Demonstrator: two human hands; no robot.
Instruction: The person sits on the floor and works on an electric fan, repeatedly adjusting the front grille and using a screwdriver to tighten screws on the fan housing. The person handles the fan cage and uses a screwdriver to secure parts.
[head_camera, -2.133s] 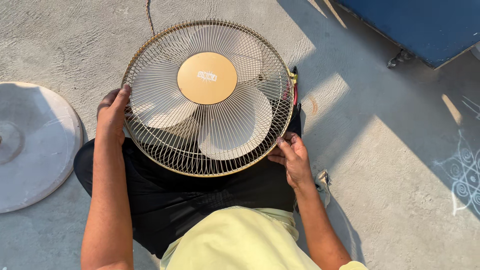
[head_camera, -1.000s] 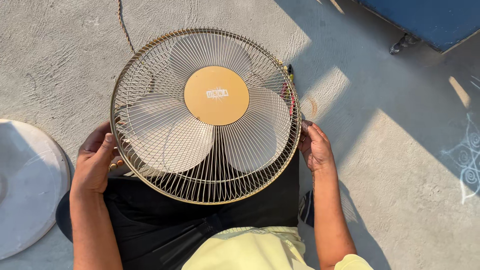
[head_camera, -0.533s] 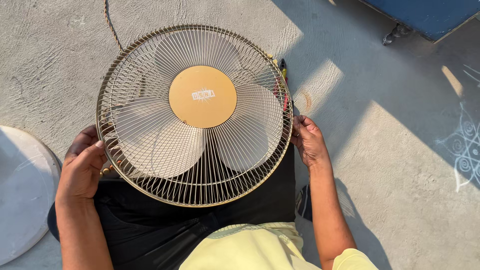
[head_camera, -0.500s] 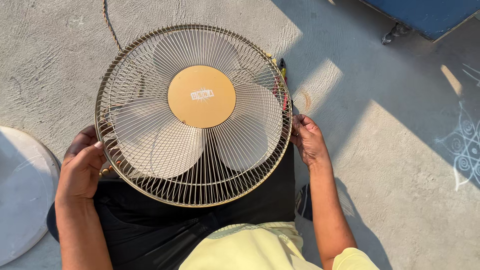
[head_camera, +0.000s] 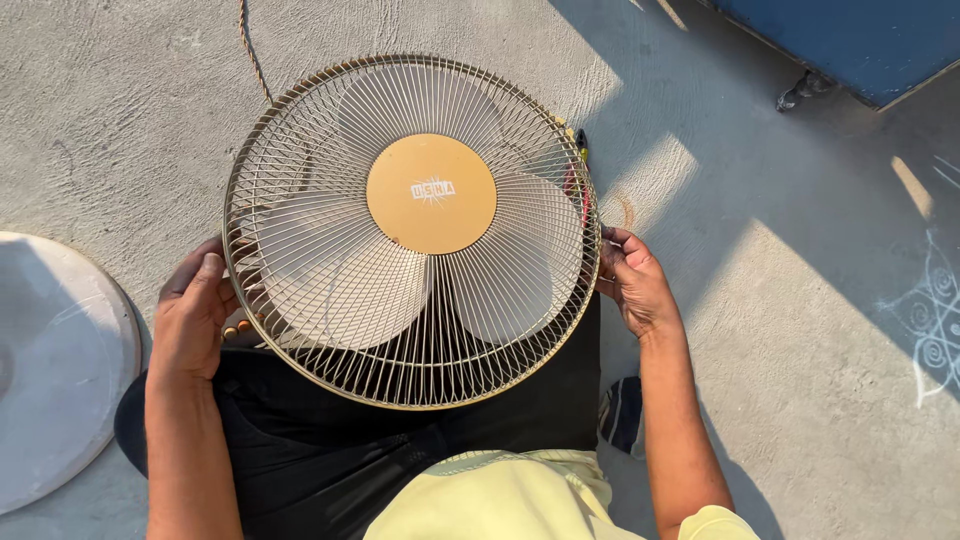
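A round fan head (head_camera: 330, 130) with a gold wire guard, pale blades and a tan centre disc rests face up on my lap, over black trousers. My left hand (head_camera: 192, 312) grips the guard's rim at its lower left edge. At the right edge, my right hand (head_camera: 632, 282) holds the rim with curled fingers. A braided cord (head_camera: 252, 50) runs away from the fan's top left across the concrete floor.
A round pale fan base (head_camera: 60, 370) lies on the floor at the left. A blue box or cart on a small wheel (head_camera: 860, 45) stands at the top right. White chalk patterns (head_camera: 930, 320) mark the floor at the right. Red-handled tools (head_camera: 574, 175) peek out behind the fan's right rim.
The fan head has turned and shifted slightly on my lap. Both hands slid along the rim, the left from the upper left down to the lower left, the right up to the fan's right side.
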